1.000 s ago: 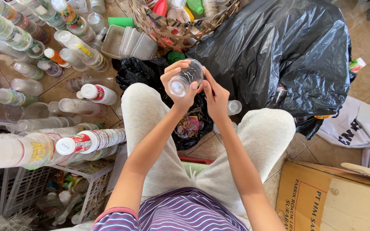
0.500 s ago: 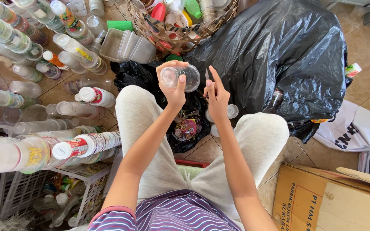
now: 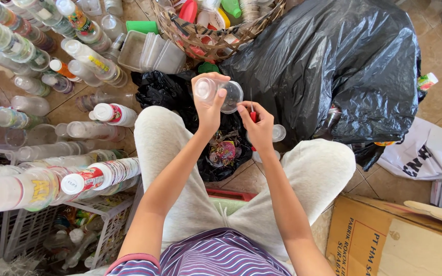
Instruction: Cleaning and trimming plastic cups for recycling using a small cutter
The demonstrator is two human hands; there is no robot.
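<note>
Left hand: [image 3: 208, 110] raised at centre frame, fingers wrapped around a clear plastic cup [image 3: 220, 93].
Clear plastic cup: held above the gap between the knees, lying roughly on its side; its long axis runs left to right across the frame, one end toward the left hand's fingertips, the wider end toward the right.
Right hand: [image 3: 258, 125] just right of and slightly below the cup, not touching it; thumb and fingers pinched on a small red tool [image 3: 253, 116] (its kind cannot be told, most of it being hidden in the grip).
Key relation: the cup lies up and to the left of the right hand, near but apart; the left hand is the nearer one, being already closed on it.
Black bag, small: [image 3: 164, 92] open on the floor between the knees, scraps of coloured wrapper seen inside.
Black bag, large: [image 3: 333, 61] filled, upper right of the frame.
Wicker basket: [image 3: 180, 30] top centre, holding coloured caps and bottles.
Plastic bottles: [image 3: 93, 59] many, lying across the left of the frame.
White crate: [image 3: 26, 240] lower left.
Cardboard box: [image 3: 384, 245] lower right.
</note>
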